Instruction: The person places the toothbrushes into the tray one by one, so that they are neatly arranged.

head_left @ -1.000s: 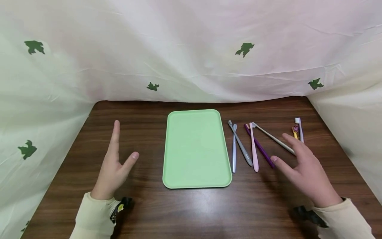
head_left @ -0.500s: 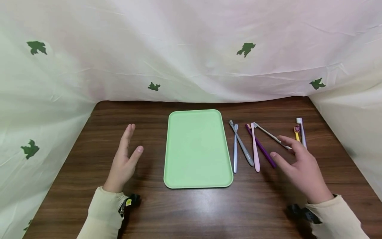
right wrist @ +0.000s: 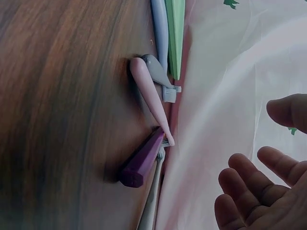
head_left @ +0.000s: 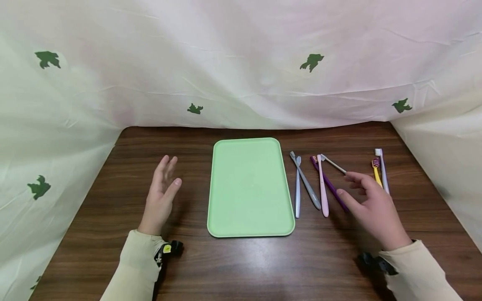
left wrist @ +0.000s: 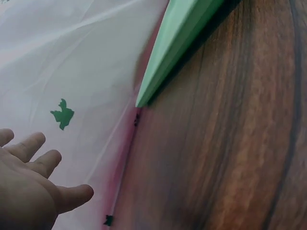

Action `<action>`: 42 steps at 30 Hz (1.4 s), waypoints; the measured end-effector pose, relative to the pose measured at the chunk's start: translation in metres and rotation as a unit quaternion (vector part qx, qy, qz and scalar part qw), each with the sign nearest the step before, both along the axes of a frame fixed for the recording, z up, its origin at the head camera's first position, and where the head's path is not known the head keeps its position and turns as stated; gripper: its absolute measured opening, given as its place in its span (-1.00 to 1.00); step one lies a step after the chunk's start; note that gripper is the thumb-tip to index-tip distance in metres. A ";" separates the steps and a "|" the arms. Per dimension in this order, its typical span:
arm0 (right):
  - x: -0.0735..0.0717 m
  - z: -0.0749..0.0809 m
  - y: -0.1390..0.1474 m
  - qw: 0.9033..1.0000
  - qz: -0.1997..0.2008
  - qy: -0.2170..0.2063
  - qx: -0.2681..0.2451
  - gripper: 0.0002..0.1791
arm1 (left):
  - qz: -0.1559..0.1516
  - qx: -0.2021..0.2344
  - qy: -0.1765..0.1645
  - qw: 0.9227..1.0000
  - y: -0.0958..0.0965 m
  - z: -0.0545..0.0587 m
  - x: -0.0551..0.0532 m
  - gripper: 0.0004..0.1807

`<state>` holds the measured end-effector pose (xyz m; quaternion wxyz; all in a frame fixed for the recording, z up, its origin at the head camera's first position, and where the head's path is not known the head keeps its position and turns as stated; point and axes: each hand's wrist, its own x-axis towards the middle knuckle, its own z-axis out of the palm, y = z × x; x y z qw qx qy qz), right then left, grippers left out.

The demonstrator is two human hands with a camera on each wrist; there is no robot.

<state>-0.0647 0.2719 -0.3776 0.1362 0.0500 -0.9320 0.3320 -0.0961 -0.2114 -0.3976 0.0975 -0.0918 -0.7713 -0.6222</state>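
My left hand hovers left of the green tray, fingers relaxed and holding nothing. Over the toothbrushes on the right, my right hand hangs with its fingers loosely bent and nothing in them. It partly hides a pale grey-white toothbrush. Closest to its thumb lies a purple toothbrush, its head crossed by a pink toothbrush. A grey toothbrush crosses a light blue one beside the tray. In the right wrist view the purple toothbrush's handle end points toward the camera.
Beyond the right hand lie a yellow toothbrush and a lavender toothbrush, partly covered by it. A white cloth with green bird shapes encloses the dark wooden table at the back and both sides.
My left hand has moved right, toward the tray, and its fingers have spread slightly. My right hand has shifted a little left, its fingers bending more, uncovering more of the yellow and lavender toothbrushes.
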 end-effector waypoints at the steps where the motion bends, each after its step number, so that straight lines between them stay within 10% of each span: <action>1: -0.001 -0.001 0.000 1.000 0.000 0.000 0.000 -0.48 | -0.001 0.009 -0.006 1.000 0.001 -0.001 -0.001 -0.29; 10: -0.010 -0.007 -0.003 1.000 -0.003 -0.013 0.000 -0.49 | -0.025 0.023 -0.108 0.994 0.006 -0.013 -0.013 -0.27; 19: -0.021 -0.012 -0.008 0.999 -0.001 -0.052 0.015 -0.48 | -0.047 0.033 -0.131 0.990 0.011 -0.020 -0.022 -0.25; 29: -0.029 -0.019 -0.013 0.998 0.011 -0.063 0.024 -0.55 | -0.114 -0.055 -0.190 0.974 0.015 -0.030 -0.026 -0.19; 42: -0.036 -0.021 -0.013 0.994 -0.010 -0.105 0.002 -0.48 | -0.112 -0.180 -0.126 0.969 0.018 -0.035 -0.022 -0.17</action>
